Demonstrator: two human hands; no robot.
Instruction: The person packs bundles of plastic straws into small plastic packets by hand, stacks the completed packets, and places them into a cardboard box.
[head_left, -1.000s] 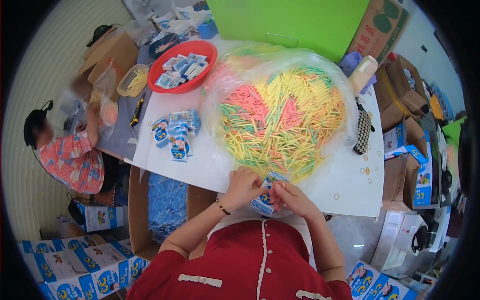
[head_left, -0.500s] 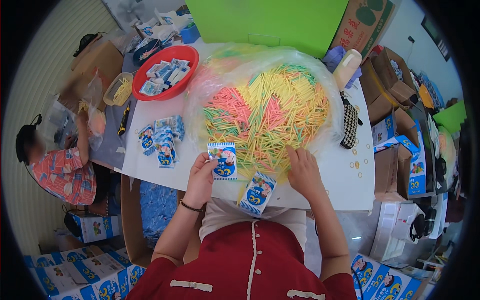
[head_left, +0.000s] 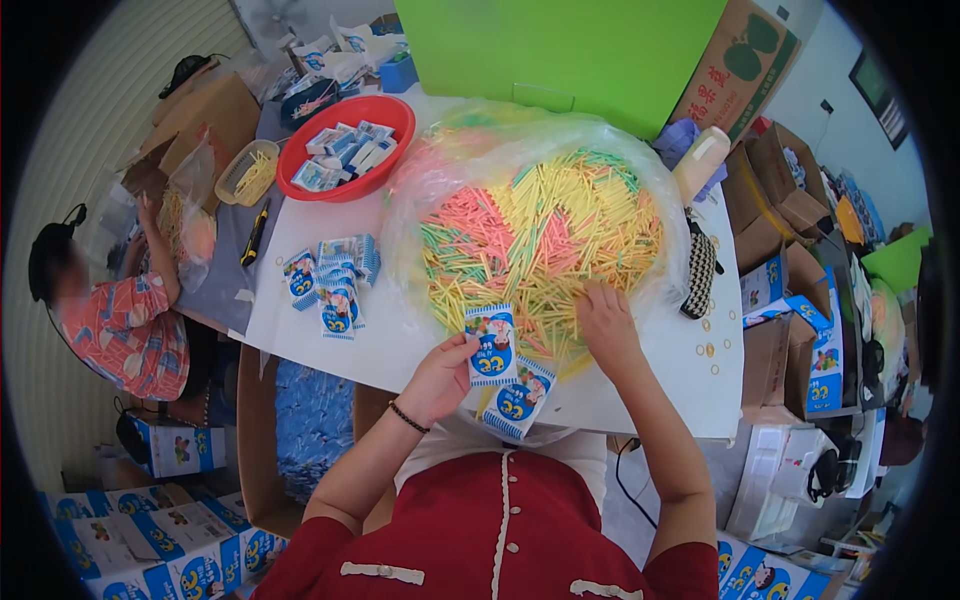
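My left hand (head_left: 440, 380) pinches a small blue-and-white packet (head_left: 490, 345) by its left edge, held up over the near side of a heap of thin coloured sticks (head_left: 545, 250). The sticks are yellow, pink and green and lie in a large open clear plastic bag (head_left: 668, 215). Just below the held packet, a second packet (head_left: 518, 402) leans at the table's front edge, slightly overlapped by the first. My right hand (head_left: 607, 322) is at the heap's near right side with its fingers curled down among the sticks. Its fingertips are hidden there.
Several packets (head_left: 338, 290) lie on the white table (head_left: 300, 345) at left. Behind them stands a red basin (head_left: 395, 165) holding more. A knitted pouch (head_left: 700, 270) and rubber bands (head_left: 710, 350) lie at right. Another person (head_left: 115, 310) sits at the far left.
My left hand has moved right with its packet, which now hangs beside and partly over the leaning one. My right hand has shifted a little farther into the sticks. The whole view has shifted slightly.
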